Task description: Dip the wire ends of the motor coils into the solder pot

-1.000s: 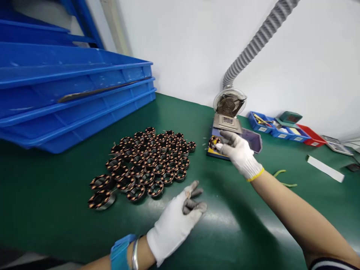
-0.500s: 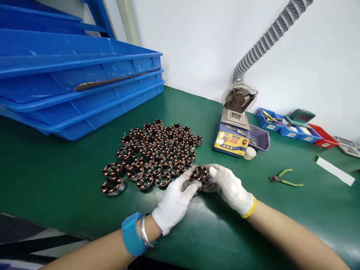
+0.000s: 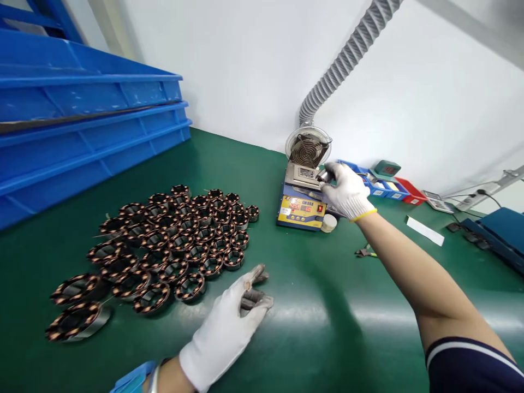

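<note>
Many rings [image 3: 196,261] sit in a bunch on the table [image 3: 303,344], left of the middle. Trays [image 3: 92,144] are stacked behind them, at the upper left. The machine [image 3: 301,210] stands to their right, with a fan [image 3: 308,152] at its back. Farther right, bins [image 3: 411,196] sit behind the pliers [image 3: 364,252] and a strip [image 3: 426,231].

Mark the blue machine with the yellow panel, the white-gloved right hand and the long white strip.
Blue machine with yellow panel [image 3: 302,210]: head view, on that panel.
White-gloved right hand [image 3: 347,190]: head view, back of the glove.
Long white strip [image 3: 425,231]: head view, middle of its top.
</note>
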### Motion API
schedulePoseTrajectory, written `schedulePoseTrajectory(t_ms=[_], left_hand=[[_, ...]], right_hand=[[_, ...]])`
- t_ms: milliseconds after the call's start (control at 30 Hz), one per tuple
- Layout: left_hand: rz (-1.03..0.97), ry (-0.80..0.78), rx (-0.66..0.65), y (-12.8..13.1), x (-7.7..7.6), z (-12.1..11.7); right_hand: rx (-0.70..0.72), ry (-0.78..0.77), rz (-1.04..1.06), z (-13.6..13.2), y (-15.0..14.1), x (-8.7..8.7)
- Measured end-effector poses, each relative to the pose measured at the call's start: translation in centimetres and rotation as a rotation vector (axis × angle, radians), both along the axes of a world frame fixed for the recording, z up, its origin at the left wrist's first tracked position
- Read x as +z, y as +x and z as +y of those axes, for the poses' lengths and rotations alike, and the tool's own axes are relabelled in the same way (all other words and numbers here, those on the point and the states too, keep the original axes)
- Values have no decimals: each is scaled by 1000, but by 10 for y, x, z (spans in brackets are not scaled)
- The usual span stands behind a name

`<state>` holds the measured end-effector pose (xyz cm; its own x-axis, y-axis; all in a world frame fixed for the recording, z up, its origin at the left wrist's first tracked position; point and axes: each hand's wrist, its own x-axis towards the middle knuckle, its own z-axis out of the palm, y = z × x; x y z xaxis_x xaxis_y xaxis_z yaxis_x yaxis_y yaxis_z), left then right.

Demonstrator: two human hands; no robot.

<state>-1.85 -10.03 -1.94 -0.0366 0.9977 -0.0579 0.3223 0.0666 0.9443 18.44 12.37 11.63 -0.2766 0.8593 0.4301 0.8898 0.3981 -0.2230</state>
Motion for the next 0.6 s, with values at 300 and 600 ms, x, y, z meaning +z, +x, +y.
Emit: schedulePoseTrajectory(t_ms=[300, 600], left_hand=[[168, 126, -10, -2, -11, 0], [238, 188, 7, -2, -11, 0]], right_hand=[[-156, 86, -536, 63, -5, 12], [-125, 65, -564, 68, -16, 3]])
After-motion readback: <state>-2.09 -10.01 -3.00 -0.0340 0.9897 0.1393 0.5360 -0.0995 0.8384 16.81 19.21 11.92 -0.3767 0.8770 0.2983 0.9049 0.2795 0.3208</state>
